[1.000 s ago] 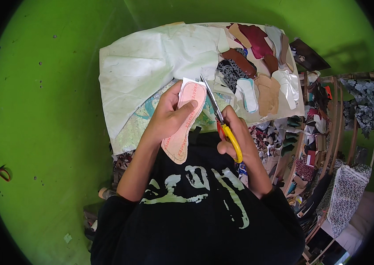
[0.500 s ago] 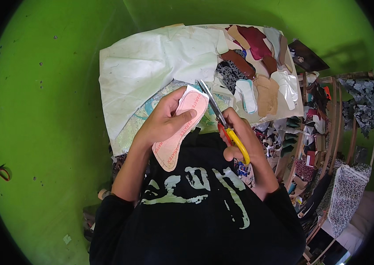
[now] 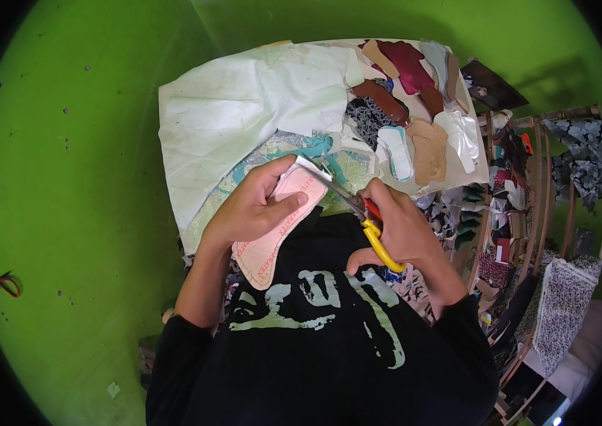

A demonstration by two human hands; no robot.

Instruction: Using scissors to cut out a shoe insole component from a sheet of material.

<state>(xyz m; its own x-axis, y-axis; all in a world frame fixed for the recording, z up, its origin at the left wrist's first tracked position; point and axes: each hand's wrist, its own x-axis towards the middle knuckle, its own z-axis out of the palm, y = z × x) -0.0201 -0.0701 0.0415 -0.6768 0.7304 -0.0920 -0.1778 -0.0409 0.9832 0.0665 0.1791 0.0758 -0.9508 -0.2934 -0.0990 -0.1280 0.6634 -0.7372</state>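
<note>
Pinched between the thumb and fingers of my left hand (image 3: 258, 202) is a pink insole (image 3: 272, 245) with red print and a white edge at its upper end. It tilts, with the wider end down toward my shirt. My right hand (image 3: 404, 227) is closed around the yellow and red handles of a pair of scissors (image 3: 379, 245). The blades run up and to the left, over the insole's upper right edge at the white margin. How far apart the blades stand is hard to make out.
Beyond my hands is a table with a large white sheet (image 3: 244, 92) on its left. To its right lie white insoles (image 3: 397, 153), tan sole pieces (image 3: 429, 149), a brown piece (image 3: 382, 99) and maroon material (image 3: 407, 64). A wooden rack (image 3: 542, 184) with scraps stands at right.
Both hands have come lower, the insole moving down and left. The scissors have tipped flatter, their blades now across the insole's upper edge rather than pointing steeply up beside it.
</note>
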